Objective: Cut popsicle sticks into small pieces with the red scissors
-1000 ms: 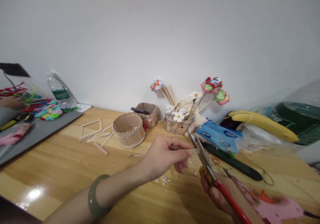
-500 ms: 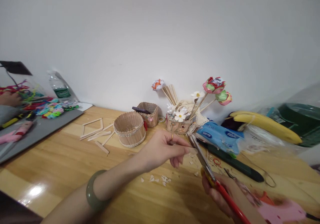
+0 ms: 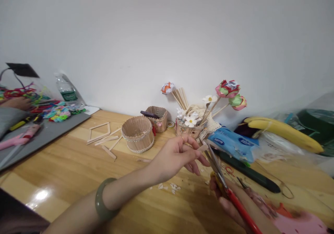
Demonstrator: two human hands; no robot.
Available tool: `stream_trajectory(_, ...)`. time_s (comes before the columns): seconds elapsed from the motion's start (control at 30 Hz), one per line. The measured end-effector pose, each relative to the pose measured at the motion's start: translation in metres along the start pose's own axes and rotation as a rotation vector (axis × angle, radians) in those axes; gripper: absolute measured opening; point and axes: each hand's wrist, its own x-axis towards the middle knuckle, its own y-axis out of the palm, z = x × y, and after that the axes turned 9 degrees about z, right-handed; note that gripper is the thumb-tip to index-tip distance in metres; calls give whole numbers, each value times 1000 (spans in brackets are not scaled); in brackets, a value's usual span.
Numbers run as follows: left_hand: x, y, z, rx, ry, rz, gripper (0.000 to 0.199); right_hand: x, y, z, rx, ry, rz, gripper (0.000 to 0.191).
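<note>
Strip (image 3: 203, 148) of pale wood, prob. a craft stick, is pinched btwn thumb and fingers of our left hand (image 3: 177, 155), above the table (image 3: 78, 178), its short free end right by the scissors (image 3: 217, 168). Our right hand (image 3: 227, 208) is wrapped round their red handle (image 3: 241, 208), blades slightly apart; can't tell if they touch the wood.

Wt. next to nothing, we'd guess; stiff lengthwise but thin, so apt to split or snap if bent. Looks dry, prob. not v. slippery, tho w/ so little of it to grip it could twist on us. Best hold: flat faces btwn thumb and index, near the free end, skin clear of the steel. Scissors should be heavier and rigid; we'd keep to the handle, well back from the edges.

Small pale chips (image 3: 174, 188) lie nearer us than the left hand, prob. brittle, fingertip pinch only. Loose sticks (image 3: 109, 152) by the round basket (image 3: 137, 136) look similar, easiest taken by an end.
</note>
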Motion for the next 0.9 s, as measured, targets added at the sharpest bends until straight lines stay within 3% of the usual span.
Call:
stream_trajectory(0.17, 1, 4, 8, 1, -39, 29, 23, 0, -6, -3, -247, 56, 109, 31)
stream_trajectory(0.37, 2, 5, 12, -6, -46, -2, 28, 2, -4, 8, -439, 147, 44, 31)
stream_trajectory(0.63, 6, 3, 19, -7, -34, -11, 34, 3, 2, 11, -437, 325, 104, 28)
stream_trajectory(0.9, 7, 2, 15, 25, -59, -21, 31, 3, -2, 17, -464, 352, 94, 29)
